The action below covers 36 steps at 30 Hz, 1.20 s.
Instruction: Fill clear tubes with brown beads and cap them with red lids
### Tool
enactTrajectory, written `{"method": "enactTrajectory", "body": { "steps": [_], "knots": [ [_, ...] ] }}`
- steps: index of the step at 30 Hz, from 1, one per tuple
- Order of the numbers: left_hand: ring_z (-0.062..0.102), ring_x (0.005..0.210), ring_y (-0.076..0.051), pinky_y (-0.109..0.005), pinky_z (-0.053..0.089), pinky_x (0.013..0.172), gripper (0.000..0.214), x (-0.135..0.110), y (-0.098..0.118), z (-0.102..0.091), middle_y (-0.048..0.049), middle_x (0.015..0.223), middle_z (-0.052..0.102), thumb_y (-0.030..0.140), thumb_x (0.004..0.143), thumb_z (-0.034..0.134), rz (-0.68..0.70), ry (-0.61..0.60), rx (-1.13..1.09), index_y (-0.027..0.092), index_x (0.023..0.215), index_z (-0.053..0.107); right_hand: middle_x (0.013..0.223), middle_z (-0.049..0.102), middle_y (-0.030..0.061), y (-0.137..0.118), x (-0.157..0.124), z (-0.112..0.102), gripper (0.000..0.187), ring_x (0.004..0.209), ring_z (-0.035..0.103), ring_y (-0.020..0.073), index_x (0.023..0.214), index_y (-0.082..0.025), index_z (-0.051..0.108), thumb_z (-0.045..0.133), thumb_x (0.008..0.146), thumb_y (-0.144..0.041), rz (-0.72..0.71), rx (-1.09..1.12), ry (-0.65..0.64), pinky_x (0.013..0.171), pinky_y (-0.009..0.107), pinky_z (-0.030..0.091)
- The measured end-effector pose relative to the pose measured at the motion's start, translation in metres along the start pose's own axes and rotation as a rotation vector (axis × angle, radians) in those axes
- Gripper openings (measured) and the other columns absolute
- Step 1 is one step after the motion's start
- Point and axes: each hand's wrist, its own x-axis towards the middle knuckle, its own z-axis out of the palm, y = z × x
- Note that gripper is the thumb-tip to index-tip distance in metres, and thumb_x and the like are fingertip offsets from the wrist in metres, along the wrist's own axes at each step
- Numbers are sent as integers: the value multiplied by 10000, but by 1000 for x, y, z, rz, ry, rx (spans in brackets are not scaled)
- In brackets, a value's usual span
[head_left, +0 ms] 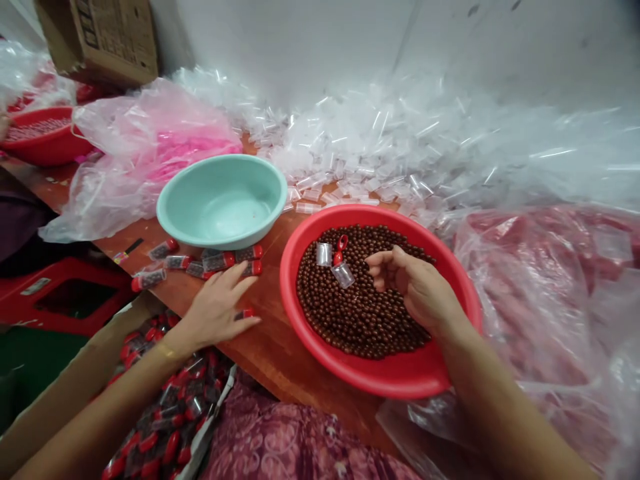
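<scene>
On the table (pixel 273 353), beads (pixel 345 327) are held in a red basin (pixel 385 383) below the half-curled, empty right hand (pixel 413 283); filled tubes (pixel 176 262) are laid sideways, caps (pixel 257 252) mostly rightward, beside the splayed, empty-looking left hand (pixel 215 310).

Shiny brown balls (pixel 360 320) are held in a round red basin (pixel 375 379). Two clear tubes (pixel 343 275) are laid on them, one beside a looped red cap (pixel 341 248). Dark-filled, red-capped tubes (pixel 219 261) are strewn sideways on the desk (pixel 273 327).
</scene>
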Motion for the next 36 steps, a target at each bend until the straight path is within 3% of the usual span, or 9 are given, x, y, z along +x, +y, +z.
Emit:
{"method": "enactTrajectory", "body": {
  "steps": [4,7,13,17,21,25,28,32,36],
  "knots": [
    [343,1352,-371,-515,343,1063,640,67,1,27,-253,1466,330,492,848,488,31,-79,-3,89,1344,454,718,645,42,1,-2,-4,415,566,545,111,782,-163,670,554,751,-560,-31,-115,8,540,248,455],
    [386,1323,-357,-504,359,1057,537,80,-8,37,-220,1395,444,409,870,459,28,-135,22,100,1308,495,740,659,45,-3,1,-14,352,609,573,139,798,-177,676,502,810,-483,-108,-455,-54,590,273,469],
    [495,1240,-338,-474,437,999,462,11,-27,37,-200,1283,564,436,864,455,36,-79,49,128,1181,591,1095,654,132,-15,32,-18,324,1026,603,247,1046,-164,660,378,911,-249,-386,-1430,-235,889,360,445],
    [576,1143,-328,-477,465,953,413,-46,-40,35,-169,1217,623,448,856,449,30,-47,133,175,1099,641,1121,641,185,-10,63,9,395,1034,620,290,1116,-124,618,325,946,-327,-301,-1593,-276,829,368,476],
    [611,1057,-331,-498,468,920,356,-56,-31,10,-160,1111,670,412,867,428,76,51,187,176,970,674,1059,675,214,2,84,33,456,984,655,316,1112,-89,607,391,906,-433,-97,-1521,-133,791,385,506],
    [647,850,-226,-359,504,793,306,-5,16,-33,-101,928,706,345,911,412,124,178,110,172,949,662,1051,683,216,7,89,31,333,978,665,306,1082,-89,627,424,853,-220,-85,-1521,-136,780,369,510],
    [636,806,-224,-348,491,742,387,57,59,-55,-97,863,698,376,935,355,117,77,100,162,870,671,1075,673,228,5,83,18,345,1004,654,311,1090,-81,626,406,842,-177,-117,-1544,-149,791,372,502],
    [656,866,-307,-363,480,683,487,133,96,-50,-195,877,690,386,935,323,64,-186,164,69,871,688,1081,679,202,3,63,-1,336,1001,651,285,1085,-99,625,415,842,-193,-134,-1579,-180,786,332,484],
    [654,967,-331,-352,483,727,471,173,113,-28,-244,964,685,365,923,363,1,-361,142,24,944,687,979,718,97,10,35,-11,262,898,662,212,981,-179,646,439,844,-262,-194,-1548,-289,717,260,452]
  ]
}}
